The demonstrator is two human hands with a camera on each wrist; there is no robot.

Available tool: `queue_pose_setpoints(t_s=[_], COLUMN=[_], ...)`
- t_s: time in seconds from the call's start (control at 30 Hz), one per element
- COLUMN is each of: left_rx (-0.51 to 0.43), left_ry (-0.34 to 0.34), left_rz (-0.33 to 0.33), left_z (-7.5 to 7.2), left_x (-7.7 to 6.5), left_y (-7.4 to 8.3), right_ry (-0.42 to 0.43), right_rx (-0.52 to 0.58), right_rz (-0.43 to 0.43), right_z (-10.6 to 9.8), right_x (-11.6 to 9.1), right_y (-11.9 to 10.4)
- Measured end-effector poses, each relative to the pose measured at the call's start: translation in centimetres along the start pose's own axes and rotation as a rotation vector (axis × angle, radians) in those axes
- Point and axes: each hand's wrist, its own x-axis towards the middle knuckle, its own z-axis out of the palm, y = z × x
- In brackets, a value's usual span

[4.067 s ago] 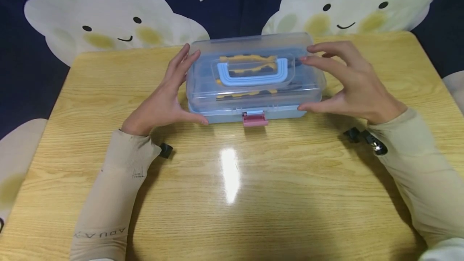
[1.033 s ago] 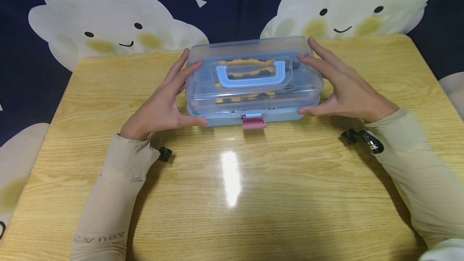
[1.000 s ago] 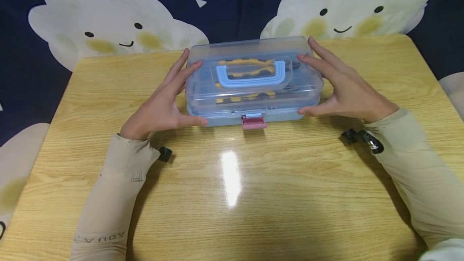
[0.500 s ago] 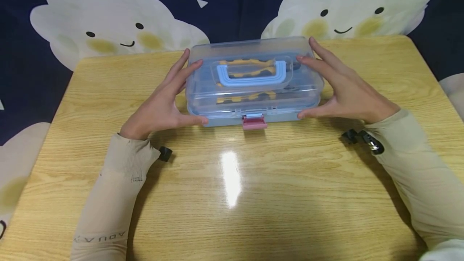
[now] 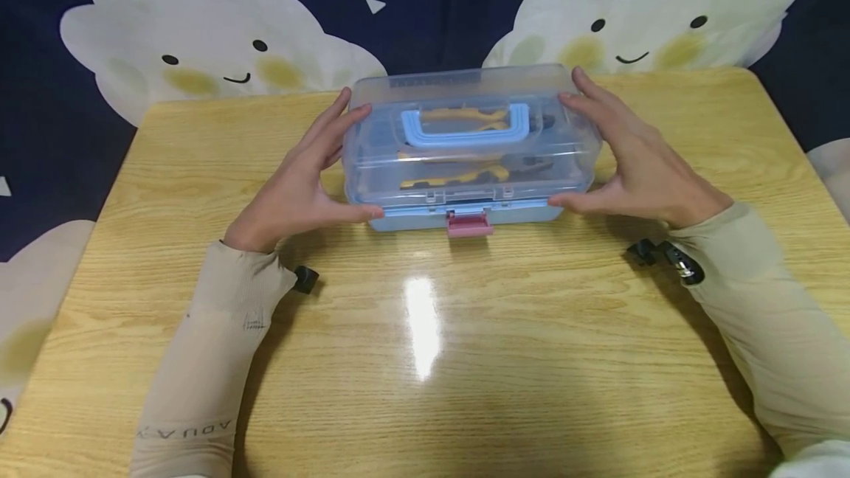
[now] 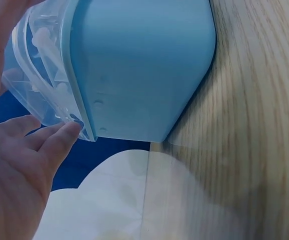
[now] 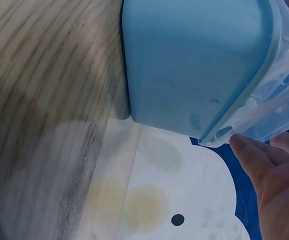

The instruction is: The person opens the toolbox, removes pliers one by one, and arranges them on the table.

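Observation:
A light-blue plastic toolbox [image 5: 412, 222] with a clear lid [image 5: 378, 168] stands at the far side of the table. The lid's front edge sits slightly raised off the base. My left hand [image 5: 299, 183] grips the lid's left end, thumb at the front edge and fingers round the side. At the opposite end, my right hand [image 5: 640, 168] holds the lid the same way. The pink latch [image 5: 468, 226] hangs flipped down at the front. A blue carry handle [image 5: 465, 139] lies on top. Through the lid show yellow-and-black tools [image 5: 458, 177], their kind blurred by the plastic.
The wood-grain table [image 5: 425, 419] runs from the toolbox toward me. Behind its far edge hangs a dark blue curtain [image 5: 438, 6] with smiling clouds. A small black camera [image 5: 684, 262] is worn at my right wrist.
The lid's front edge has risen slightly off the base, and the handle has tilted back with it. Earlier, my right fingers closed in on the lid's right end.

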Motion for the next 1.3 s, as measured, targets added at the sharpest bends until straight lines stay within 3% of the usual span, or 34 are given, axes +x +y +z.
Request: queue_pose_setpoints(t_s=[0.43,1.0,1.3], left_rx=[0.032,0.090,0.129], left_ry=[0.020,0.042,0.035], left_rz=[0.003,0.057,0.063], left_z=[0.04,-0.02,-0.30], left_x=[-0.16,-0.59,-0.78], left_y=[0.22,0.51,0.81], right_ry=[0.075,0.166,0.134], right_rx=[-0.042,-0.121,-0.116], right_rz=[-0.088,-0.130,-0.115], right_z=[0.14,0.30,-0.25], right_x=[-0.09,-0.44,-0.66], right_y=[0.19,-0.17,-0.36])
